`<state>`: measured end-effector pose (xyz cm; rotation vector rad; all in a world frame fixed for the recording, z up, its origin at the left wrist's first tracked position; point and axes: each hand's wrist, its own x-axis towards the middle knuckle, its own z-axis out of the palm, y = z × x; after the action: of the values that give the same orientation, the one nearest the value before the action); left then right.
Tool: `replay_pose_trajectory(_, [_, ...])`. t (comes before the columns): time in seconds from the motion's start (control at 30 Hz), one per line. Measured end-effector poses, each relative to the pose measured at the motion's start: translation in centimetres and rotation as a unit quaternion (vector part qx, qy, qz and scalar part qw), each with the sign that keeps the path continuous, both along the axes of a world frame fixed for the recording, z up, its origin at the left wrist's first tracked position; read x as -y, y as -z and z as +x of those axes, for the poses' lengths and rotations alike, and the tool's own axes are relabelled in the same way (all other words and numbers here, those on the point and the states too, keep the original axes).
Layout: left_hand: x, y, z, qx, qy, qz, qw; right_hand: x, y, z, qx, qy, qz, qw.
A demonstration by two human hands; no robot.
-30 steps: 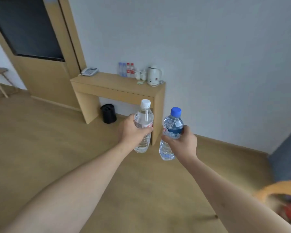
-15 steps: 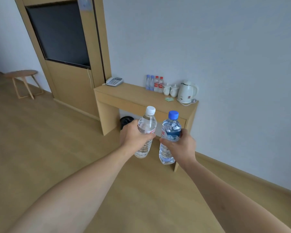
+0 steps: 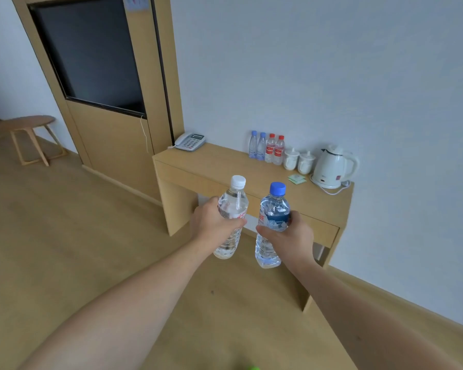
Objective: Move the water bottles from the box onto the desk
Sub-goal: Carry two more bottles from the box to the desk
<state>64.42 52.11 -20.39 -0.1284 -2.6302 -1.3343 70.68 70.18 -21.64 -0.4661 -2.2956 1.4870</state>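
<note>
Clear bottles (image 3: 231,209) upright in both hands (image 3: 211,222), side by side.

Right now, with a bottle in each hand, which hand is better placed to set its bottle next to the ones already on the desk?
Probably the right hand. Its blue-capped bottle sits nearer in line with the four bottles on the desk. The left hand holds the white-capped bottle further left.

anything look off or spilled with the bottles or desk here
Nothing stands out. Both held bottles, white-capped and blue-capped, are capped and upright; the four bottles on the desk stand neatly in line.
</note>
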Motion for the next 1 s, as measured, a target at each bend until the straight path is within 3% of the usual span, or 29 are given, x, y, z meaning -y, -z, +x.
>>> replay_pose_trajectory(0.47, [-0.8,-1.5,-31.6,0.012,-0.034,0.006,0.999,-1.6,-0.2,-32.1,0.024,-0.039,-0.013,0.999])
replay_pose_trajectory(1.0, [2.4,2.0,-60.7,0.034,0.039,0.008,0.999,3.7,2.6,-58.7,0.041,0.016,-0.030,0.999])
